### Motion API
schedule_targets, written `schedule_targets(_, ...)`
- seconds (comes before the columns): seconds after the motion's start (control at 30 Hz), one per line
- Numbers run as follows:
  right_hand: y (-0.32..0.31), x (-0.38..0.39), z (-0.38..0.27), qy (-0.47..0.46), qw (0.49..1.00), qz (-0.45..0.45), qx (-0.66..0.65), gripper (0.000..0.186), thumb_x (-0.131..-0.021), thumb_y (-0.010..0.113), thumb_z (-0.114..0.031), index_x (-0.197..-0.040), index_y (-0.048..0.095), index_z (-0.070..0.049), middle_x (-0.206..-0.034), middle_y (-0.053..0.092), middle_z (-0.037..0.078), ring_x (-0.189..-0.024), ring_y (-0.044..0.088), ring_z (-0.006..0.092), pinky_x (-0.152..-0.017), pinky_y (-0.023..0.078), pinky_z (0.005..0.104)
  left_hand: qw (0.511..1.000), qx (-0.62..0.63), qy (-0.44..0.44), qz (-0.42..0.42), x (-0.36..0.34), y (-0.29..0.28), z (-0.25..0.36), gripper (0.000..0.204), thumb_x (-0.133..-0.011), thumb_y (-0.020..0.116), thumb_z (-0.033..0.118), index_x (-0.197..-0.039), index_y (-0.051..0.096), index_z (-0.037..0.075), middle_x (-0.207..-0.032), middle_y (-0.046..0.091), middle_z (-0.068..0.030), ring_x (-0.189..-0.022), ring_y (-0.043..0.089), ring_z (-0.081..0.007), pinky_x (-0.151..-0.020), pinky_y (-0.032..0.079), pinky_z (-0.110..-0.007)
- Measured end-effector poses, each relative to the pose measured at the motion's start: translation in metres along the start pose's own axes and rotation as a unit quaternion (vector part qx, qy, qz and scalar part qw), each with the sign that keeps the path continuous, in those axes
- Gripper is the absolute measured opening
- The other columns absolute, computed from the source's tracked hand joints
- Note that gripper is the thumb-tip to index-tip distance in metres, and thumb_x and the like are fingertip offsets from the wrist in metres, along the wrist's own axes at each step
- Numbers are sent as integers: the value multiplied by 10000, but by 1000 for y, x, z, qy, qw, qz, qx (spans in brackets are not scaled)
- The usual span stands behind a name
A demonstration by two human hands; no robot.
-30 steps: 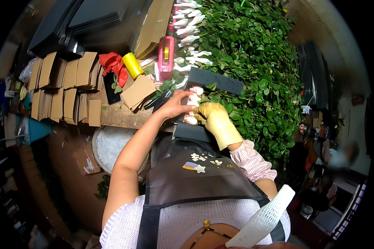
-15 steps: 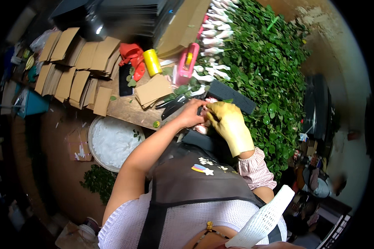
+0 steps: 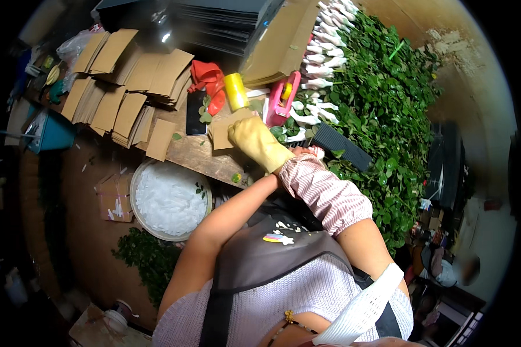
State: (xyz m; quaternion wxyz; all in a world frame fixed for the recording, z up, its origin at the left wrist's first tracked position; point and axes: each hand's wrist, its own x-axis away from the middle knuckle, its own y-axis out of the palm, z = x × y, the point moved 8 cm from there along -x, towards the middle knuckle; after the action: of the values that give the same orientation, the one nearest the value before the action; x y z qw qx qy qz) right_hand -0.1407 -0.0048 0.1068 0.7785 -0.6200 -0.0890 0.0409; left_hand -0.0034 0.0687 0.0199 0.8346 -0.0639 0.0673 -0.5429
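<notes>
My right hand [image 3: 257,141], in a yellow rubber glove, crosses over my left wrist. Its bent fingers close on the top of a small stack of brown cardboard pieces [image 3: 222,132] lying on the wooden table. Farther right, my bare left hand [image 3: 301,151] is mostly hidden behind the striped right sleeve. Its visible fingers curl against pink-and-white flower heads [image 3: 316,151]. A dark ribbed block [image 3: 341,147] lies just beyond them. Past my glove is a pink tape dispenser [image 3: 283,98] with yellow tape.
Stacked cardboard pieces [image 3: 113,110], a phone [image 3: 196,113], red cloth-like material [image 3: 208,81] and a yellow roll [image 3: 235,91] occupy the table. Leafy stems with white-wrapped heads [image 3: 324,58] pile up at right. A tub of white sleeves [image 3: 171,199] stands at the table's near edge.
My gloved right hand has left the flower heads and swung left across my left wrist onto the cardboard pieces. My left hand remains at the flowers. The whole view has shifted slightly.
</notes>
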Motion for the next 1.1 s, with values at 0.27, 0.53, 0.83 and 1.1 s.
schedule_targets(0.27,-90,95,83,219,928,120,-278,256,-891,617,-161,-1128,683,-89,-932,728,150,-840,717,363,-727,570,458,977,-109,185,16,12,-28,60,542,-903,719,199,-1384,522,44,-1277,636,-154,-1216,586,-284,-1091,439,-426)
schedule_targets(0.53,3,315,55,484,347,161,-787,393,-977,726,-193,-1316,626,-21,-1187,713,52,-1047,663,122,-877,549,278,999,-31,-11,-43,13,-23,43,666,-750,829,279,-1320,561,63,-1273,599,-196,-1239,540,-383,-1085,414,-451)
schedule_targets(0.83,4,312,66,539,472,-95,-690,470,-925,744,-511,-952,684,-45,-710,633,-14,-523,523,40,-492,409,193,995,-10,-10,-100,15,-35,37,588,-862,783,181,-1377,522,71,-1329,558,-140,-1242,560,-275,-1086,429,-367)
schedule_targets(1.1,13,310,68,555,525,-152,-628,495,-968,683,-510,-969,683,-15,-712,662,13,-551,604,76,-513,462,242,969,-169,92,-155,0,-64,121,338,-897,723,168,-1197,656,28,-1073,689,-160,-945,695,-280,-853,556,-363)
